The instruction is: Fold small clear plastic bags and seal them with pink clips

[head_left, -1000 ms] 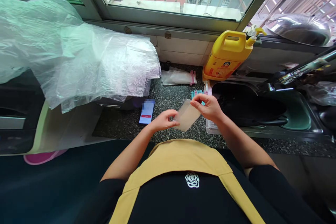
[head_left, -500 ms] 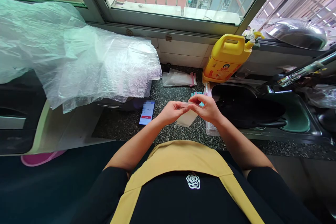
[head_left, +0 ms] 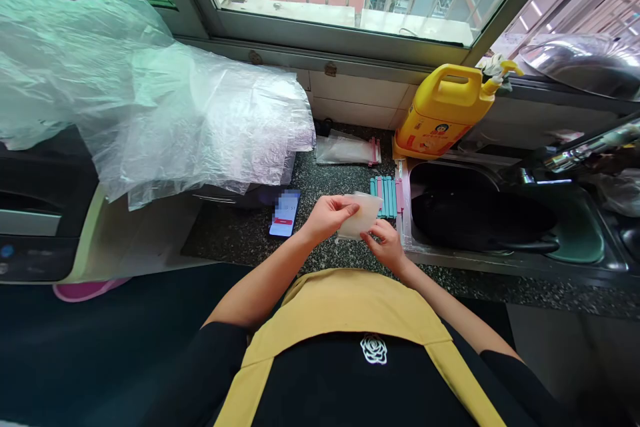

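In the head view, my left hand [head_left: 334, 216] pinches a small translucent white plastic bag [head_left: 366, 209] at its left side, thumb on top. My right hand [head_left: 386, 244] has its thumb and fingers closed on the lower right edge of the same bag. It is held flat above the counter; below its left part shows a pale edge, which I cannot tell from a second bag. Just right of it lies a row of teal and pink sealing clips [head_left: 384, 196].
A phone [head_left: 284, 213] lies left of my hands. Behind are clear bags with a pink clip [head_left: 345, 148] and a yellow jug [head_left: 443, 113]. A sink [head_left: 580, 227] holding a black pan [head_left: 480, 220] is on the right. Plastic sheeting [head_left: 225, 113] covers things on the left.
The bag has turned from being pinched along its top edge by both hands to lying flatter and higher. My right hand has moved down to its lower corner, uncovering the clips.
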The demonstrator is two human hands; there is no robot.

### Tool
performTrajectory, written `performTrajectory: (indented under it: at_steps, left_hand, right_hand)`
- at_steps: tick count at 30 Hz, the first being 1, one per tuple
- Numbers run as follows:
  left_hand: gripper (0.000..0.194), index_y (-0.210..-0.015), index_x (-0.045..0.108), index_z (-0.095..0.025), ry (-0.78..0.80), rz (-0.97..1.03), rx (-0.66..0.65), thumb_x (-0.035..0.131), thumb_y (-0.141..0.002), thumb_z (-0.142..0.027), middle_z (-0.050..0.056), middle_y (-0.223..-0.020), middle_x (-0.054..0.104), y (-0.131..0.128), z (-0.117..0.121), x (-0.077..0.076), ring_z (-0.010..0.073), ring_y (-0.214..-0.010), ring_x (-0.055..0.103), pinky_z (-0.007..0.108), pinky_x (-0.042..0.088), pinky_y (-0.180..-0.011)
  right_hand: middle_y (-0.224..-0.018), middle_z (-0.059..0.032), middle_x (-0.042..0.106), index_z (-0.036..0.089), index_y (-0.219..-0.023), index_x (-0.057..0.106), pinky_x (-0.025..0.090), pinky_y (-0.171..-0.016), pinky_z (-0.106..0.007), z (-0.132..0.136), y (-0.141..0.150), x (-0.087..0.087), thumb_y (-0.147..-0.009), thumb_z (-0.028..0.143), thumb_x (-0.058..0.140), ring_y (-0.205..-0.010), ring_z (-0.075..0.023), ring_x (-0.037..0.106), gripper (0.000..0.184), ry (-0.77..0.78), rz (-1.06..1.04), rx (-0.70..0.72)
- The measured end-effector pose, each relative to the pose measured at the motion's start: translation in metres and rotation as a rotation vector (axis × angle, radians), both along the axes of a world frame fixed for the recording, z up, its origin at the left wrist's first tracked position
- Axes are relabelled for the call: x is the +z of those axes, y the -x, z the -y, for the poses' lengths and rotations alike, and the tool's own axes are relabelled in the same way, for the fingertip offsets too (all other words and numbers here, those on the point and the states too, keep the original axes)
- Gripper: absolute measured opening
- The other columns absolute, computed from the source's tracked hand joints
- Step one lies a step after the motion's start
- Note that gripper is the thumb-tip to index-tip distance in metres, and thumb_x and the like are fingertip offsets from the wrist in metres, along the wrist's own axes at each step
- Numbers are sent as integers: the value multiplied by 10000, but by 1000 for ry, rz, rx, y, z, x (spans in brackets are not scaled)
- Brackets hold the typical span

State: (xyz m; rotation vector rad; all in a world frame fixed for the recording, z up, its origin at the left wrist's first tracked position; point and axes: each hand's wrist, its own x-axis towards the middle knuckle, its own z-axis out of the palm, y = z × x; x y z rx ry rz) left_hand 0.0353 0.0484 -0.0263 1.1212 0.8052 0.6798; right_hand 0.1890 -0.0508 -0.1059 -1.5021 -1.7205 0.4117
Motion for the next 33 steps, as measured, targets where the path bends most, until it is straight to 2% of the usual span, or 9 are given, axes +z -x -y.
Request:
performTrajectory:
  at_steps: [3,6,11,14,17,20,25,29,33]
  left_hand:
    - [376,-595,692,-114,14,-21,-33,762,-541,-479,-19,-478,554,-1,3,-6,59,-432,417,197,335,-425]
    - [389,-603,689,-111,3,-45,-49,748,-552,-492,-11,-507,573,0,4,-13,50,-410,403,188,310,-389]
    - [389,-676,703,-116,-47,-99,-34,732,-586,-493,33,-646,660,5,2,-20,90,-517,510,201,422,-462]
    - [376,-692,704,-113,-81,-123,-75,725,-611,-479,32,-628,658,6,2,-21,96,-529,524,210,442,-498]
    - [347,-685,699,-112,-111,-115,-142,702,-652,-458,21,-590,641,8,4,-21,92,-518,516,206,426,-501]
    - [310,-712,704,-110,-129,-89,-185,681,-680,-418,31,-633,659,12,7,-23,108,-555,549,222,447,-540]
    - [248,-751,706,-102,-181,-89,-213,642,-705,-338,44,-673,671,17,10,-30,124,-598,574,240,461,-586]
    - [219,-738,697,-103,-208,-109,-231,615,-722,-305,42,-671,674,16,12,-32,120,-591,574,237,462,-586]
    - [233,-768,701,-107,-258,-155,-247,596,-739,-313,45,-698,688,17,13,-34,128,-613,590,239,470,-602]
  right_hand:
    - [-655,-47,643,202,-703,656,448,-612,-289,7,-2,-13,-906,301,462,-637,-156,570,298,75,57,31]
    - [-758,-71,672,193,-786,664,462,-641,-301,8,-6,-14,-885,330,498,-694,-169,583,237,101,69,67]
    - [-888,-71,646,193,-1035,614,468,-607,-290,-5,-19,23,-807,485,580,-675,-151,551,372,95,-135,-3]
    - [-842,-46,632,195,-958,632,450,-601,-274,-18,-18,48,-801,497,575,-653,-132,534,345,119,-282,-87]
    - [-687,-14,593,181,-749,632,415,-570,-260,-28,-10,59,-772,499,595,-595,-116,498,321,197,-434,-102]
    - [-580,15,536,178,-636,589,384,-540,-252,-32,-4,59,-713,521,637,-543,-100,452,355,299,-597,-102]
    - [-582,26,540,181,-639,587,389,-560,-248,-31,-3,58,-644,535,690,-551,-96,460,368,414,-740,-62]
    - [-724,-3,615,183,-774,630,418,-610,-257,-33,-2,62,-631,509,713,-635,-115,529,365,460,-732,4]
    - [-582,24,540,166,-624,583,368,-542,-240,-36,2,62,-645,483,698,-544,-90,454,338,487,-696,-8]
